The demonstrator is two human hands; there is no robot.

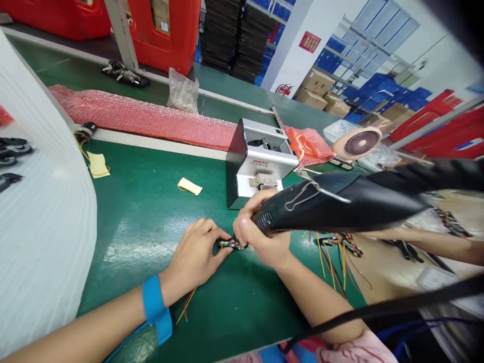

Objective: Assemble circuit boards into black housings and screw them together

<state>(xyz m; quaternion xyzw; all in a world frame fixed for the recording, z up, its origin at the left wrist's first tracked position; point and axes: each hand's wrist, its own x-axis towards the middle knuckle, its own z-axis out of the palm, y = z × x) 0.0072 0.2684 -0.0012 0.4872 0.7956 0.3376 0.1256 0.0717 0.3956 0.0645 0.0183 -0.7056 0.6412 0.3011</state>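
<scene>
In front of the white metal machine (264, 164), the left hand (192, 257) pinches a small wired connector (230, 244) firmly between its fingertips, braced low over the smooth green mat (143, 267). The right hand (262, 239) closes around a glossy black blower (340, 206), its grip steady. Thin coloured wires (336, 262) trail right of the machine; crinkled pink bubble wrap (139, 118) lies beyond it.
</scene>
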